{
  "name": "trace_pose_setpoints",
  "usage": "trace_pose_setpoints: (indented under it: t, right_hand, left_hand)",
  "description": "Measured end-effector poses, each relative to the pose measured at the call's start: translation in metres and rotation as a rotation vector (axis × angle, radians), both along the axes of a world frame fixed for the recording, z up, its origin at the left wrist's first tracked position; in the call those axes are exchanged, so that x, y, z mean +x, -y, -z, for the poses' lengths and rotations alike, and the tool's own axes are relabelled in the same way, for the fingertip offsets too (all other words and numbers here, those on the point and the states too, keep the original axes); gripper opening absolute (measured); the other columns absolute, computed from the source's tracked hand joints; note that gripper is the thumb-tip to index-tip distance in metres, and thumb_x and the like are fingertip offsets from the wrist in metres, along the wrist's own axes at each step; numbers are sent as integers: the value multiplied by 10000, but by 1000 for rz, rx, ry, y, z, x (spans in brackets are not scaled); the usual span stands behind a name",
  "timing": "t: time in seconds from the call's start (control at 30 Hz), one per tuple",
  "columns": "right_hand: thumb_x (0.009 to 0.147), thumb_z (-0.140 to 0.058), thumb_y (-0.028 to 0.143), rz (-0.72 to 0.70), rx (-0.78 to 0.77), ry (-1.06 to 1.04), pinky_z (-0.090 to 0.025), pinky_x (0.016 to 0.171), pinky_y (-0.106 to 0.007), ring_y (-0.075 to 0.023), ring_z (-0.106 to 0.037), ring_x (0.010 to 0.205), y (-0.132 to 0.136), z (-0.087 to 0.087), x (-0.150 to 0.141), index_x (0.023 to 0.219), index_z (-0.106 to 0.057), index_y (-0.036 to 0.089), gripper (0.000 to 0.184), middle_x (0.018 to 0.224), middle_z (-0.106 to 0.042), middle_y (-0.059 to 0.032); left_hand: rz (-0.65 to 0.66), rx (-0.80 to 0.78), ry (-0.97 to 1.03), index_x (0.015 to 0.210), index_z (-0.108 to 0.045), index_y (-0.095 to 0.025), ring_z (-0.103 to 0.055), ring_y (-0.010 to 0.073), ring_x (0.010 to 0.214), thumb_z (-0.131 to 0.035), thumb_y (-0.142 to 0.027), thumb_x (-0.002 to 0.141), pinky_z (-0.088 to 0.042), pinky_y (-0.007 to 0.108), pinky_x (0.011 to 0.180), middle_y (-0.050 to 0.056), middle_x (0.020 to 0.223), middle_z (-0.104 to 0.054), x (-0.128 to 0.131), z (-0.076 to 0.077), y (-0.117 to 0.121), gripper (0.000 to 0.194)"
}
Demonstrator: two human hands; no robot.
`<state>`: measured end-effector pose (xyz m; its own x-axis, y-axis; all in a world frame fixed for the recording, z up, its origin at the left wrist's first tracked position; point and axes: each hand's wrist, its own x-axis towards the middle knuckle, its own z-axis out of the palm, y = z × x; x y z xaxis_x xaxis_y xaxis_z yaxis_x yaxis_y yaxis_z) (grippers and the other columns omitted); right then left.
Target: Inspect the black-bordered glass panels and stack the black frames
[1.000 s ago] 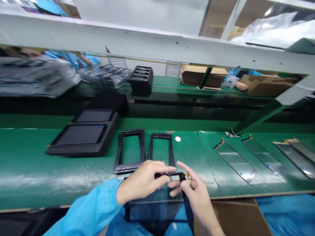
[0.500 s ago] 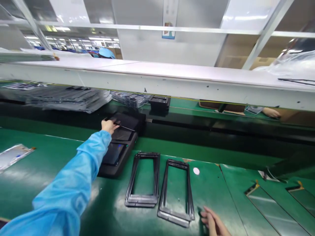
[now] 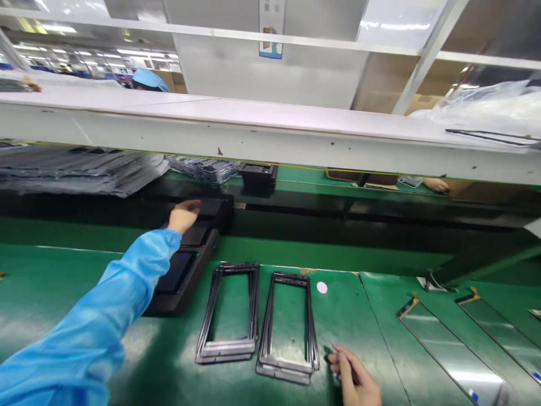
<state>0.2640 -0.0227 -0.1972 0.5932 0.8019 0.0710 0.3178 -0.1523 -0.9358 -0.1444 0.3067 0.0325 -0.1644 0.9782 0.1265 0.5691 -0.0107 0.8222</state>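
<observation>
The blue-sleeved left hand point(image 3: 183, 218) reaches to 9 o'clock, over a black tray point(image 3: 195, 274) with dark panels point(image 3: 177, 272) inside. The thin dark piece it gripped half a second ago no longer shows, so it is probably laid in there; whether the fingers pinch anything, I cannot tell. At 5 o'clock the right hand point(image 3: 354, 375) curls loosely, apparently empty, near black frames point(image 3: 287, 373) stacked at 6 on the green surface point(image 3: 355, 316).

Left sleeve point(image 3: 127, 290) bright blue, creased; gathered cuff point(image 3: 172, 239); left grip point(image 3: 183, 217), right grip point(image 3: 355, 376) bare
</observation>
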Motion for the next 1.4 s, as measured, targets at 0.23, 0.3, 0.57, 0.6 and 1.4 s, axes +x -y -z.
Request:
trace_pose_setpoints:
  t: [0.23,0.3,0.57,0.6,1.4]
  right_hand:
    - [926,-564,649,166,33,373,-445,1128,-612,-451,-559,1416,-23,-29,119,1218,-799,125,645,1482,-621,-309]
    - [894,-614,647,242,-16,474,-440,1026,-682,-515,-488,1451,-26,-36,165,1231,-797,101,667,1526,-526,-388]
    - [906,-560,766,25,-163,763,-474,1061,-674,-527,-562,1398,58,-9,164,1303,-785,156,762,1446,-644,-313]
    - [924,-545,762,-19,-171,790,-470,1088,-685,-526,-538,1424,74,-2,152,1378,-739,151,786,1490,-620,-297]
    - [786,-905,443,54,177,-472,-477,479,-262,-124,-564,563,75,-114,20,1461,-636,279,745,934,-673,10]
  left_hand:
    - [288,-191,-216,1339,-672,-195,-704,289,1147,-706,-366,1021,-621,472,945,105,1369,-678,106,56,62,362]
    - [321,-220,-226,1345,-667,-201,-701,284,1157,-706,-357,1023,-617,472,953,111,1375,-674,130,65,76,360]
    - [447,-343,-120,1316,-675,-183,-714,267,1116,-705,-351,1025,-624,474,935,111,1338,-692,181,81,90,338]
    - [465,-363,-90,1288,-687,-178,-725,257,1078,-709,-345,1022,-632,460,912,105,1297,-710,181,82,91,315]
    - [498,-195,477,1307,-721,-177,-714,160,723,-739,-335,836,-611,267,650,7,854,-687,163,54,178,497]
